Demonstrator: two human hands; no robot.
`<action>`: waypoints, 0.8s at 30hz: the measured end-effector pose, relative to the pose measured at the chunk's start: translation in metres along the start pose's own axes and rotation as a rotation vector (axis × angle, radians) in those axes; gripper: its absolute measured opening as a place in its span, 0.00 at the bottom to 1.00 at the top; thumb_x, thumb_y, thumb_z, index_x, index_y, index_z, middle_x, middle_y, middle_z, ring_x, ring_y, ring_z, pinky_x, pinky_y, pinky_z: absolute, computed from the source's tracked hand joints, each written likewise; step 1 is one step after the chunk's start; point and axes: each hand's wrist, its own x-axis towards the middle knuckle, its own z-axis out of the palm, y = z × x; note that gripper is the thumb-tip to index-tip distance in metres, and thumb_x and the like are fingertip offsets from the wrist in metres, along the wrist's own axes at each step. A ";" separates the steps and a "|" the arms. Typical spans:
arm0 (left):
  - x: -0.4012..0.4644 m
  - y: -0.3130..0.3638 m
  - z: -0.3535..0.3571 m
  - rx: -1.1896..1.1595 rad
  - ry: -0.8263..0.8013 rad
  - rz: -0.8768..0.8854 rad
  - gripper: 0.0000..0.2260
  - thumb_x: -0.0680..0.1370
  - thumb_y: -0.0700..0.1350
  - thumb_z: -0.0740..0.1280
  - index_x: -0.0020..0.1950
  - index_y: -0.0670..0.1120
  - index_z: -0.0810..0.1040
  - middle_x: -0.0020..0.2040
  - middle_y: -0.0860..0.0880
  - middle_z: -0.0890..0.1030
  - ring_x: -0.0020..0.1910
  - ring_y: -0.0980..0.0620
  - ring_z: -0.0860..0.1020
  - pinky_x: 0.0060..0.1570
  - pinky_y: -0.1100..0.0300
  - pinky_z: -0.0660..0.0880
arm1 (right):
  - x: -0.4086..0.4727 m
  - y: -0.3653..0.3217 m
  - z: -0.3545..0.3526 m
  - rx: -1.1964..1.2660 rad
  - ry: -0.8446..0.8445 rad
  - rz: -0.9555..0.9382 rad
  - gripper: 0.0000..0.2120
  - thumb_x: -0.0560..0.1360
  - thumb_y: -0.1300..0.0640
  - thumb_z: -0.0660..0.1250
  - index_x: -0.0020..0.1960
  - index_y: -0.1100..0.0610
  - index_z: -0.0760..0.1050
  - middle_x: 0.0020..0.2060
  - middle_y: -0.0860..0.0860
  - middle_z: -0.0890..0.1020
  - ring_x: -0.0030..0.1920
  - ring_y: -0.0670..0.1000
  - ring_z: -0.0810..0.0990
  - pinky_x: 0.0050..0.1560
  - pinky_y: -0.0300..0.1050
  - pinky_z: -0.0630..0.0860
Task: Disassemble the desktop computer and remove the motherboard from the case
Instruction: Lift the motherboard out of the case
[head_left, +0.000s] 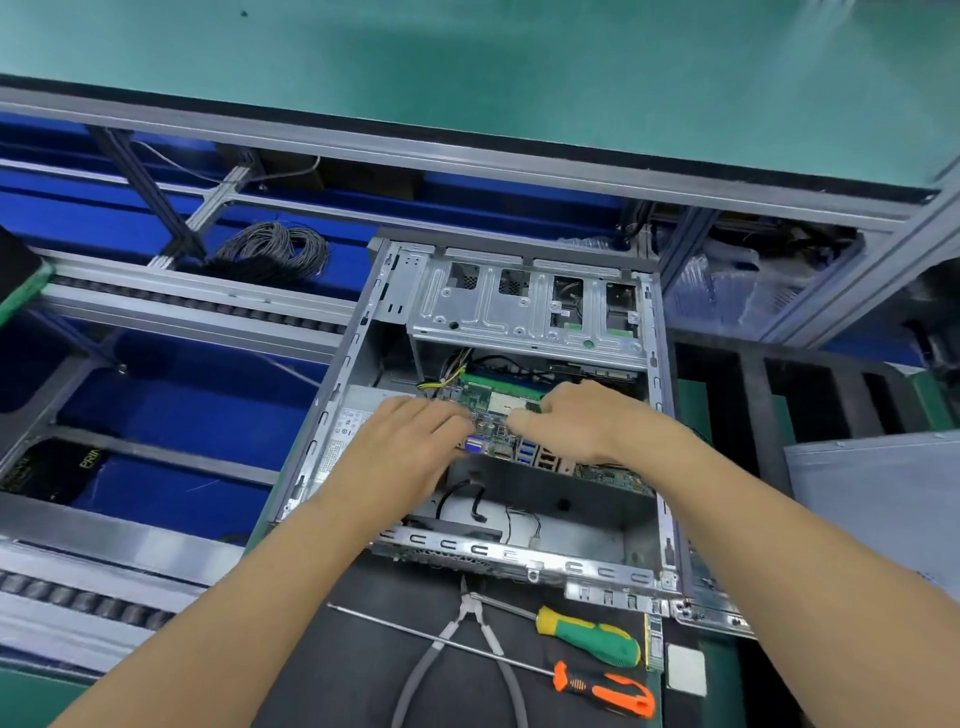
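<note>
A: Item one, the case (358, 332)?
B: Grey metal desktop case, side panel off, lying open on the dark mat (363, 649). Drive cage (524, 306) across its far end.

A: Item two, the motherboard (493, 415)?
B: Green board inside the case, below the drive cage. Its rear port edge, with blue connectors, looks raised above the case floor. Yellow and black cables (447, 374) run to its far left corner.

A: Left hand (410, 447)?
B: Palm down over the board's left edge, fingers bent onto it. Whether they truly grip the board, I cannot tell; the fingertips are blurred.

A: Right hand (571, 415)?
B: On the board's right part, fingers curled downward at its upper face. Grip likewise not clear.

A: Loose tools?
B: On the mat, near side of the case: pliers (467, 639) with grey handles, a screwdriver with green and yellow handle (592, 636), a long screwdriver with orange and black handle (602, 688). The long shaft crosses over the pliers.

A: Other entries?
B: A small square chip (685, 670) and a narrow memory stick (655, 644) right of the screwdrivers. A coil of grey wire (275, 249) on the blue shelf beyond the case, left
</note>
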 end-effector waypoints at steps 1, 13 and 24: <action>0.000 0.000 0.000 0.002 -0.005 0.022 0.08 0.73 0.42 0.72 0.51 0.43 0.81 0.52 0.47 0.82 0.46 0.45 0.80 0.47 0.50 0.77 | -0.002 0.001 0.002 0.009 0.001 0.003 0.25 0.72 0.31 0.50 0.35 0.53 0.66 0.35 0.50 0.74 0.35 0.52 0.73 0.36 0.45 0.68; 0.030 0.004 0.000 -0.249 -0.318 -0.210 0.12 0.82 0.47 0.61 0.64 0.46 0.76 0.59 0.49 0.78 0.58 0.47 0.76 0.58 0.52 0.72 | -0.004 -0.014 0.075 -0.104 0.088 0.117 0.31 0.72 0.32 0.50 0.59 0.54 0.73 0.46 0.53 0.76 0.46 0.58 0.76 0.39 0.48 0.70; 0.024 0.017 0.004 -0.389 -0.458 -0.138 0.31 0.71 0.53 0.70 0.70 0.63 0.59 0.54 0.67 0.62 0.59 0.60 0.61 0.57 0.60 0.61 | -0.004 0.000 0.042 0.137 0.180 0.115 0.26 0.66 0.29 0.52 0.37 0.53 0.69 0.38 0.51 0.76 0.41 0.56 0.76 0.37 0.47 0.71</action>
